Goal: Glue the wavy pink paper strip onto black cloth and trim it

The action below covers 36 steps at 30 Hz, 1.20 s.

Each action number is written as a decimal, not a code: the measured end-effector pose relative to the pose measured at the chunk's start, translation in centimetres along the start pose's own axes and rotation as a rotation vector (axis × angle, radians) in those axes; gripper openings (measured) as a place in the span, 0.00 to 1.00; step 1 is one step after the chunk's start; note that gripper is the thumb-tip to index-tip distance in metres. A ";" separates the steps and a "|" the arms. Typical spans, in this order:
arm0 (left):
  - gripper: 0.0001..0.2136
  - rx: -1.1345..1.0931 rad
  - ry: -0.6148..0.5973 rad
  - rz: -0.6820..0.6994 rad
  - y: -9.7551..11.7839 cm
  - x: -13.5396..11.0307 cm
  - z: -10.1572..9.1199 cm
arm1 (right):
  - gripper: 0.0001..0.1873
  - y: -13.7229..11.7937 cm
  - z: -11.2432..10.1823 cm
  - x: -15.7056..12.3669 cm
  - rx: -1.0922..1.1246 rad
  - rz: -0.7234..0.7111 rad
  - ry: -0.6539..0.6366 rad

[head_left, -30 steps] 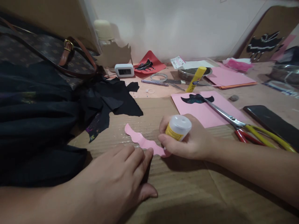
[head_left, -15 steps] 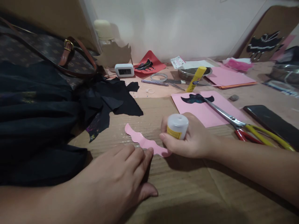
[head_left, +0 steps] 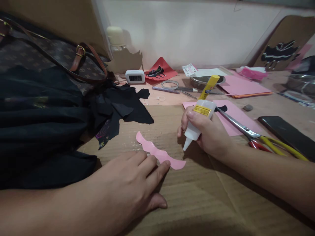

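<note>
One black cutout is partly hidden behind the glue bottle.

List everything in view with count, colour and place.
Glue bottle: 1, white, centre right
Wavy strip: 1, pink, centre
Cardboard sheet: 1, brown, beneath strip
Scissors: 1, red-yellow handles, right
Phone: 1, black, right
Glue stick: 1, yellow, behind bottle
Digital display: 1, white, back
Fabric pieces: several, black, left
Handbag: 1, brown, back left
Paper sheets: several, pink, right
Card: 1, red, back
Jagged cutout: 1, brown, back
Left hand: 1, bare, on strip
Right hand: 1, bare, around bottle
</note>
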<state>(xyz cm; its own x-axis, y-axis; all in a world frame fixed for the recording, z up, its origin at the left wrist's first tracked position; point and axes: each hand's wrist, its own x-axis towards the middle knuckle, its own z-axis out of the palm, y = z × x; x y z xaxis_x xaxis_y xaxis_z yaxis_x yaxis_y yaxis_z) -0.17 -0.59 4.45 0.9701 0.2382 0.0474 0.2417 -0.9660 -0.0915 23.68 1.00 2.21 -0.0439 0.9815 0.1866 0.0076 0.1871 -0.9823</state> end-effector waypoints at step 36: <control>0.29 -0.107 0.008 0.073 0.3 -0.2 0.1 | 0.14 -1.7 0.6 -1.1 -0.656 -0.215 -0.179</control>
<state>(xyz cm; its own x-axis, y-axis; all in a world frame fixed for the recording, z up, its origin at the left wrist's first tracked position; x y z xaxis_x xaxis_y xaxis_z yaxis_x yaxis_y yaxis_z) -0.30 -0.89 4.36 0.9846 0.1668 0.0525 0.1664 -0.9860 0.0121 23.09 -0.40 3.64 -0.2752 0.9085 0.3145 0.5770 0.4178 -0.7018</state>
